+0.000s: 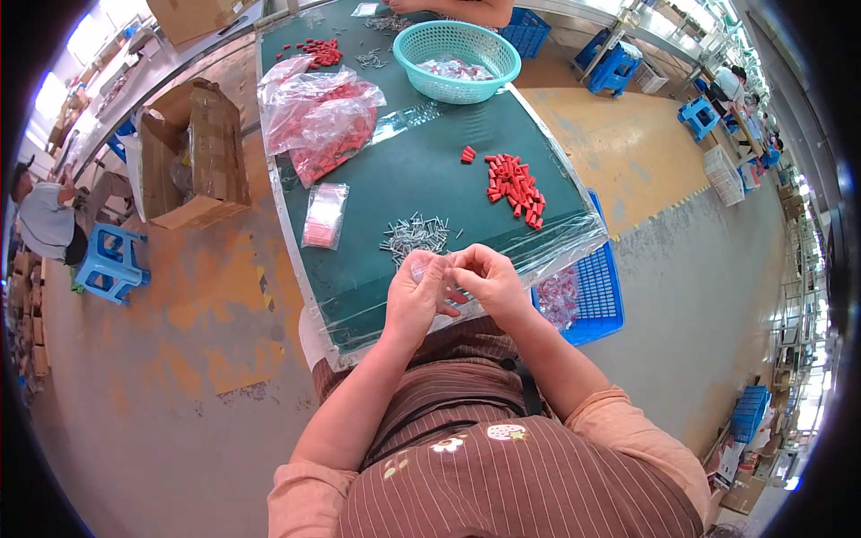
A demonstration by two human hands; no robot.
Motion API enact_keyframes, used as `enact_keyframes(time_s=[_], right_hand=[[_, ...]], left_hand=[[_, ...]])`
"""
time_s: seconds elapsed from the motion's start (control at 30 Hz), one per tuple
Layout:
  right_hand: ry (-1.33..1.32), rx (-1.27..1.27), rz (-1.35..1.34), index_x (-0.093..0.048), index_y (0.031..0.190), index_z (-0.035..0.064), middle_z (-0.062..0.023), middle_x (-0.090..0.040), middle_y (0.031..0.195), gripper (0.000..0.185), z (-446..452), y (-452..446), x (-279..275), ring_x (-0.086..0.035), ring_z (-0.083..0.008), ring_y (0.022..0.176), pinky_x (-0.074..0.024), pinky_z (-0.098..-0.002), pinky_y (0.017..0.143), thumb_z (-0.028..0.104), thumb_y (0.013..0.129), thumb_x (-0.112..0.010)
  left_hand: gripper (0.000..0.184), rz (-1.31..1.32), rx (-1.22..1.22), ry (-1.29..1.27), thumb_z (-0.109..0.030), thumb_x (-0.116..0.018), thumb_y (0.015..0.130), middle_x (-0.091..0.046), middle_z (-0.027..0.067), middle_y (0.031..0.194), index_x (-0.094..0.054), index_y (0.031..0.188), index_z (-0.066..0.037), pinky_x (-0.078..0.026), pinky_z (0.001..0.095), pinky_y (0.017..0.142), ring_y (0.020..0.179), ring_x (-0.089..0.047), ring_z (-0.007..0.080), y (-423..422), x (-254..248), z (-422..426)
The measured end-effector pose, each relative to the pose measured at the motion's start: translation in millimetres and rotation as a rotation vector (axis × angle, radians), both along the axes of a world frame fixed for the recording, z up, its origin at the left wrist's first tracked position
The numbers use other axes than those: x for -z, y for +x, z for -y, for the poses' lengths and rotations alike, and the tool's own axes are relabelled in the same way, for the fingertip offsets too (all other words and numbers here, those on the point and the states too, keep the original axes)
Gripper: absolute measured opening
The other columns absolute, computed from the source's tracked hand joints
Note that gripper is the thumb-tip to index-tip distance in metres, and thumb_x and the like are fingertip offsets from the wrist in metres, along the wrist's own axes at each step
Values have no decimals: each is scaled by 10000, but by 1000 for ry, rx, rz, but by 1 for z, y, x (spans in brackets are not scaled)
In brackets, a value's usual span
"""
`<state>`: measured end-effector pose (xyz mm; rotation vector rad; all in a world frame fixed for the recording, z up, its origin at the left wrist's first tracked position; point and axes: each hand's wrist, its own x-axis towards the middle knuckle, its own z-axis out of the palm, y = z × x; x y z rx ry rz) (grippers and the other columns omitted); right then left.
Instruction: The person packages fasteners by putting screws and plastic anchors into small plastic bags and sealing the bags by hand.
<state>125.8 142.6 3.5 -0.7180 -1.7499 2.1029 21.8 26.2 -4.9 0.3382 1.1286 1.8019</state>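
Observation:
My left hand point(418, 291) and my right hand point(489, 278) meet over the near edge of the green table, fingers pinched close together. Between them is a small clear plastic bag, mostly hidden by the fingers. A pile of metal screws point(416, 237) lies just beyond my left hand. Farther right is a heap of red plastic plugs point(515, 190), with a few loose red plugs point(468, 154) beside it. To the left lies a stack of small clear bags point(325, 216).
A large bag of red plugs point(327, 121) lies at the table's left. A turquoise basket point(457, 87) stands at the far right, near another person's arm point(457, 9). A blue crate point(599, 296) sits below the right edge. An open carton point(208, 148) stands left.

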Motion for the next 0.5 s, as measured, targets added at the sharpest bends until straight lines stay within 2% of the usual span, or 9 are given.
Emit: enact_keyframes(time_s=[0.13, 0.33, 0.43, 0.5], right_hand=[[-37, 80, -54, -606, 914, 15, -35, -649, 905, 88, -3, -2, -3, -578, -78, 826, -477, -247, 768, 78, 883, -659], [21, 65, -51, -611, 925, 27, -6, -625, 872, 109, -21, 3, -2, -577, -70, 822, -468, -230, 751, 61, 852, -684], [136, -44, -2, -611, 960, 24, 0, -619, 863, 144, -30, 7, -7, -580, -65, 823, -475, -229, 750, 35, 838, -686], [205, -117, 32, -601, 1007, 23, 1, -613, 877, 182, -30, 7, -12, -578, -58, 819, -477, -217, 744, 4, 844, -680]], left_hand=[[211, 25, -32, -3, -282, -543, 1012, -643, 82, 902, -517, 986, -74, -522, 266, 486, 659, -633, 163, 0, -1, 1], [219, 8, -34, -76, -170, -525, 1016, -637, 53, 905, -578, 1166, -19, -397, 196, 455, 580, -512, 73, -8, -1, 7], [241, -81, -7, -111, -151, -561, 996, -625, 16, 856, -626, 1183, -14, -347, 186, 450, 579, -459, 33, -21, -2, 11], [194, -262, 25, -159, -149, -607, 967, -622, -6, 826, -670, 1088, -11, -373, 193, 491, 616, -476, 30, -23, -19, 8]])
